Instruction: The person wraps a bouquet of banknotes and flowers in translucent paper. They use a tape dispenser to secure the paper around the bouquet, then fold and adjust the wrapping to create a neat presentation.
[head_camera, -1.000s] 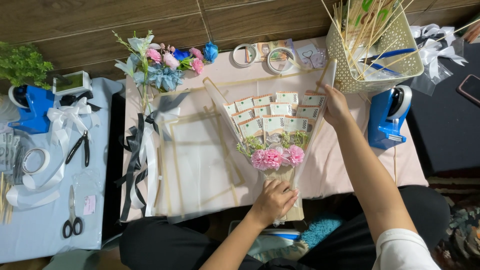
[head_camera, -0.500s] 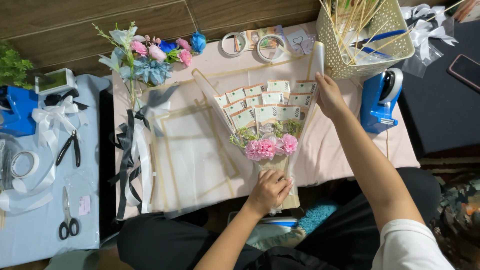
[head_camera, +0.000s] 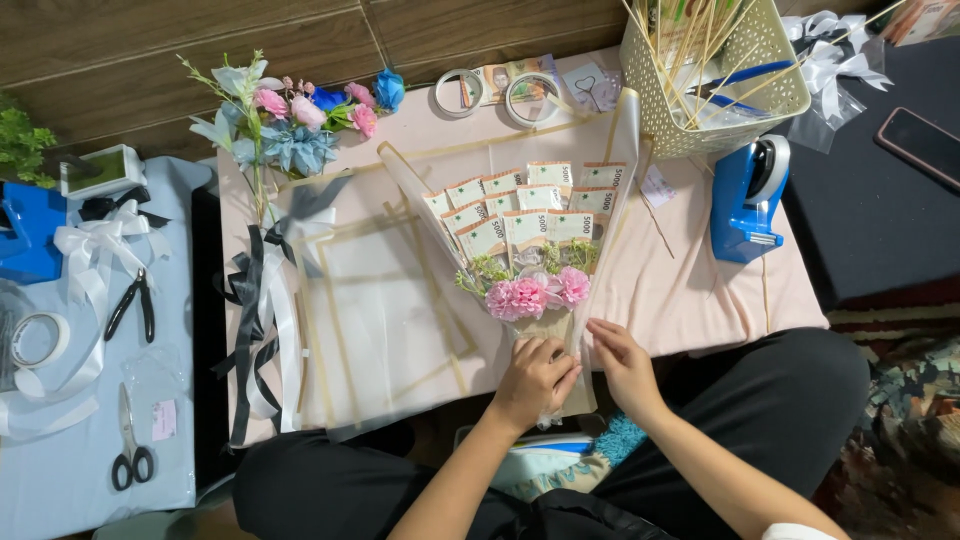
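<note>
1. The left hand (head_camera: 535, 378) is clenched around the lower stem of the banknote bouquet (head_camera: 525, 255), fingers wrapped over the gathered wrap just below the pink carnations (head_camera: 538, 293).
2. The right hand (head_camera: 622, 362) rests beside it on the right flap of the clear wrapping sheet (head_camera: 622, 150); its fingers look flat and pressing rather than closed, though the sheet's glare makes this hard to judge.
3. The bouquet lies on the pink table (head_camera: 700, 290), fan of folded notes pointing away from the person, stem at the near edge.
4. Risk: only one hand pinches the stem, so a slack grip could let the fan of notes splay or slide out of line.
5. Risk: the stiff clear sheet stands up on the right side and could spring back open, or crease if pulled too hard.
6. Risk: the stem overhangs the table's edge, so the bundle could tip toward the lap.
7. Containers: the cream lattice basket (head_camera: 770, 90) at the far right holds many thin wooden skewers and a blue pen-like item.
8. The blue tape dispenser (head_camera: 748, 200) stands just beside the basket, carrying a roll.
</note>
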